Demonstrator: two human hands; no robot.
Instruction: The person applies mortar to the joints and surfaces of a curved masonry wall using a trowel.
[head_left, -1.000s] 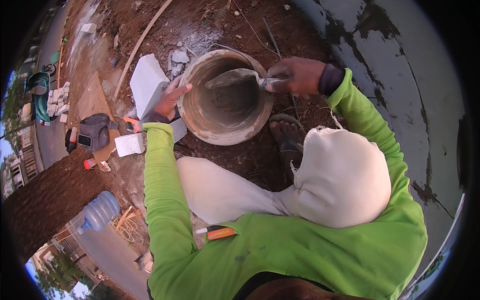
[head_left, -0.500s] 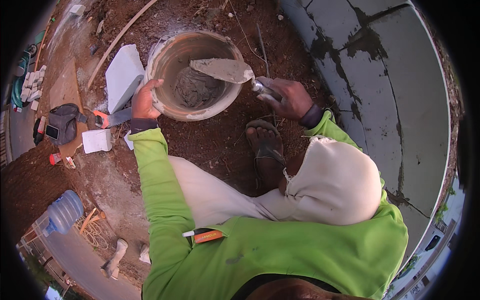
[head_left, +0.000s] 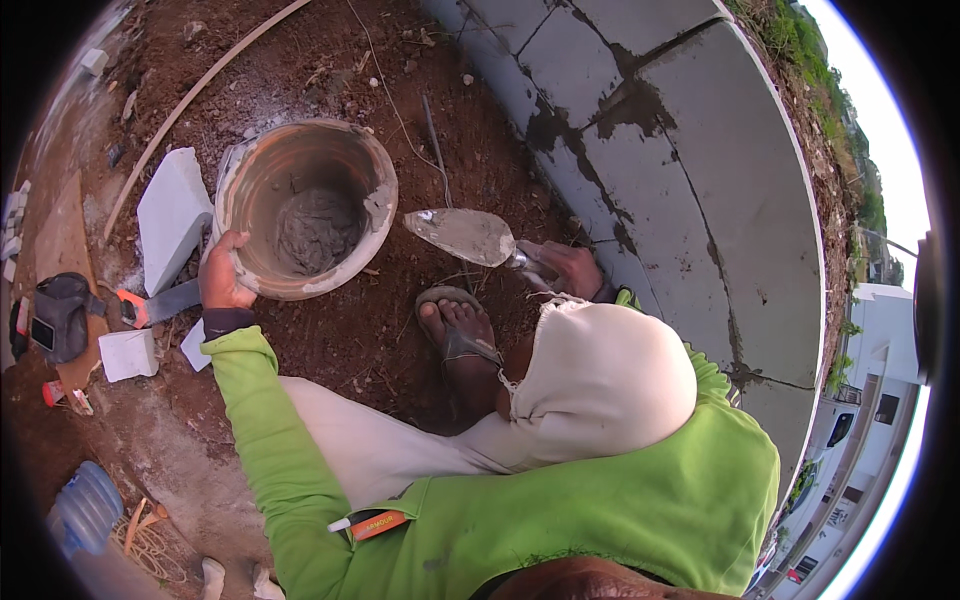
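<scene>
My left hand (head_left: 226, 272) grips the near-left rim of a bucket (head_left: 378, 238), which tilts so its mouth faces me. Grey wet mortar (head_left: 318, 230) lies at its bottom, and more is smeared along the rim. To the right of the bucket, apart from it, my right hand (head_left: 568, 268) is closed round the handle of a pointed trowel (head_left: 468, 236). The trowel's blade points left toward the bucket and carries a film of mortar. My right hand is partly hidden behind my raised knee.
A grey block wall (head_left: 740, 190) with dark mortar joints runs along the right. At left are a white block (head_left: 172, 215), an orange-handled saw (head_left: 150, 306), a smaller block (head_left: 128, 355), a dark bag (head_left: 66, 315) and a blue water bottle (head_left: 88, 508). My sandalled foot (head_left: 460, 325) stands on red soil.
The trowel has come out of the bucket and moved right toward the wall. My left hand still holds the bucket. The whole view has swung to the right.
</scene>
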